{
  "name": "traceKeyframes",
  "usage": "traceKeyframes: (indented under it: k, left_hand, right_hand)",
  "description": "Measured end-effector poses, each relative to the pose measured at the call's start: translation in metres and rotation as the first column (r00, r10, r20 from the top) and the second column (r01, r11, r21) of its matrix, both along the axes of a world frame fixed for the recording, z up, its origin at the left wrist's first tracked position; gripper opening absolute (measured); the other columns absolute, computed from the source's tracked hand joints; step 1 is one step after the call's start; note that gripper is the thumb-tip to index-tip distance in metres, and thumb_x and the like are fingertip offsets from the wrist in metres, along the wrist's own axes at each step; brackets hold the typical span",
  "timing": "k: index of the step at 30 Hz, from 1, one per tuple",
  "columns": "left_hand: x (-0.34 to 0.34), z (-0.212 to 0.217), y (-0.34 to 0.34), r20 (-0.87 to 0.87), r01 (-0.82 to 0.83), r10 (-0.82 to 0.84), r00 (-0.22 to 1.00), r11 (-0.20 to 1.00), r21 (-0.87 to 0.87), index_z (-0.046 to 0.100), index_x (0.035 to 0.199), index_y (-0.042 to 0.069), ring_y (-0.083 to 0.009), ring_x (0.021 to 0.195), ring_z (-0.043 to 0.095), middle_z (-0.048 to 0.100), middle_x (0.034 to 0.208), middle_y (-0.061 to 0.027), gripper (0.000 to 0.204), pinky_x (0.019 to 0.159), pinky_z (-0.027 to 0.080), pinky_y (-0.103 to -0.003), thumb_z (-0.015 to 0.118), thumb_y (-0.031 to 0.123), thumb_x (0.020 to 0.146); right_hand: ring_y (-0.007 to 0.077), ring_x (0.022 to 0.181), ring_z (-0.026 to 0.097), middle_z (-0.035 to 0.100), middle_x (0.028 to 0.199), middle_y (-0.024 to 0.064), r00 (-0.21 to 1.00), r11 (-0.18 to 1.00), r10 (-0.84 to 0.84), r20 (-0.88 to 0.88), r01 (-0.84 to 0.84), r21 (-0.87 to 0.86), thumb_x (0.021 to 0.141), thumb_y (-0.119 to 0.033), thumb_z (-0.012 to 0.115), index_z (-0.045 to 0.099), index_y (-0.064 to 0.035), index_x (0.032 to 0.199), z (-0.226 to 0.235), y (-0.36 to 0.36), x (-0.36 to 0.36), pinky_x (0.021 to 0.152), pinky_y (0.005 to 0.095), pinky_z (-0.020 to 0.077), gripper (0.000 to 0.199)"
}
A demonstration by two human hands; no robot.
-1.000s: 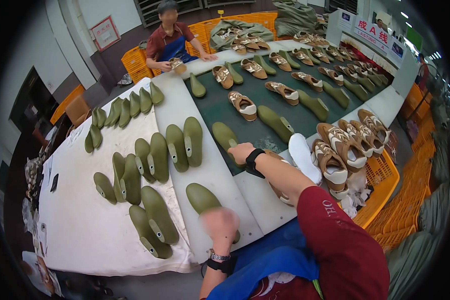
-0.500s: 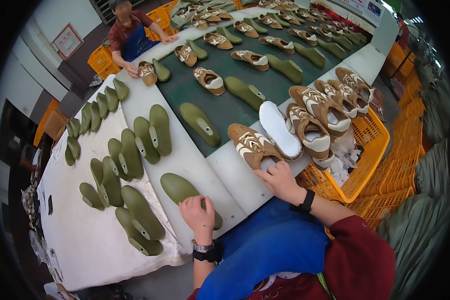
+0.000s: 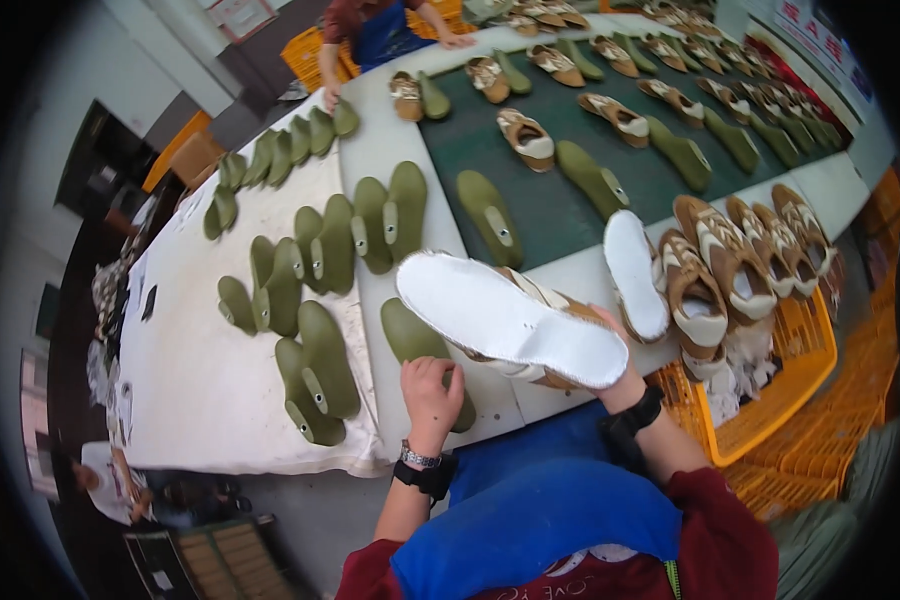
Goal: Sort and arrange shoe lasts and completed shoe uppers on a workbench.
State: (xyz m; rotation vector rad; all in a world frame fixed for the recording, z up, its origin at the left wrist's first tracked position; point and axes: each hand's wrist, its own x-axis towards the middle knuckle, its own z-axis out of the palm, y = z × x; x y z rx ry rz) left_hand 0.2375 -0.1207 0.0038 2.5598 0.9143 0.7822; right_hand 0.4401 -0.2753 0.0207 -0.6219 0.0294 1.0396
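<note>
My right hand [image 3: 620, 378] is closed round the heel end of a brown-and-cream shoe upper [image 3: 555, 287], raised over the table with its white stitched underside turned up. Most of its fingers are hidden behind the upper. On the table's near edge lies a green shoe last [image 3: 403, 325], partly covered by the raised upper. My left hand [image 3: 432, 400] rests with curled fingers on that last. Right of the raised upper, another upper [image 3: 636, 275] lies white side up, beside several laced brown-and-cream uppers [image 3: 698, 300] standing in a row.
Several green lasts [image 3: 328, 360] lie on the white cloth [image 3: 190, 400] at left. Uppers and lasts sit on the green belt [image 3: 560, 230] ahead. A yellow crate [image 3: 820, 365] with scraps stands at right. Across the table is another person, hands [image 3: 457, 41] at its edge.
My right hand has lifted the upper from the table and turned its white underside up. My left hand stays on the last. The view has swung left; the other person's hand has left the far shoe.
</note>
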Motion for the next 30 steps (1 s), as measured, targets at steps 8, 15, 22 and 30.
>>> traceKeyframes:
  k: [8,15,22,30]
  left_hand:
    - [-0.028,0.077,0.02,0.63,0.393,0.427,0.649,0.522,-0.758,0.05,0.124,0.001,-0.0139,0.104,0.056,0.058,0.114,-0.0077,0.043,0.088,0.046,-0.029,0.05,0.033,0.095]
    - [-0.05,0.095,0.016,0.382,0.09,0.29,0.878,0.683,-0.725,0.065,0.074,-0.001,-0.0047,0.063,0.051,0.058,0.065,0.0021,0.019,0.057,0.041,-0.022,0.068,0.015,0.083]
    - [-0.052,0.074,0.027,0.565,0.309,0.431,0.704,0.53,-0.79,0.062,0.078,-0.001,-0.0067,0.055,0.051,0.057,0.064,0.0015,0.029,0.05,0.039,-0.022,0.055,0.021,0.095]
    - [-0.027,0.047,0.029,0.528,0.248,0.498,0.688,0.522,-0.816,0.055,0.115,0.001,-0.0182,0.101,0.058,0.06,0.109,-0.01,0.034,0.086,0.048,-0.031,0.046,0.029,0.098]
  right_hand:
    - [0.0161,0.089,0.063,0.065,0.099,0.008,0.969,0.964,0.237,-0.074,-0.244,-0.103,0.096,-0.029,0.043,0.06,-0.0016,0.106,-0.011,-0.002,-0.017,0.081,0.029,0.0499,0.033]
    - [0.009,0.074,0.053,0.059,0.081,0.0027,0.735,0.893,0.45,0.507,-0.375,-0.249,0.096,-0.029,0.043,0.059,-0.0022,0.087,0.014,-0.013,-0.016,0.069,0.0236,0.0436,0.032]
    - [0.012,0.088,0.063,0.066,0.1,0.0093,0.736,0.749,0.61,0.293,-0.657,0.091,0.093,-0.033,0.057,0.06,0.0054,0.106,0.011,-0.015,-0.014,0.077,0.0247,0.0505,0.041]
    - [0.0153,0.094,0.063,0.064,0.108,0.01,0.893,0.913,0.313,0.322,-0.377,0.158,0.09,-0.032,0.062,0.054,0.0062,0.118,0.047,-0.005,-0.001,0.085,0.026,0.0499,0.048]
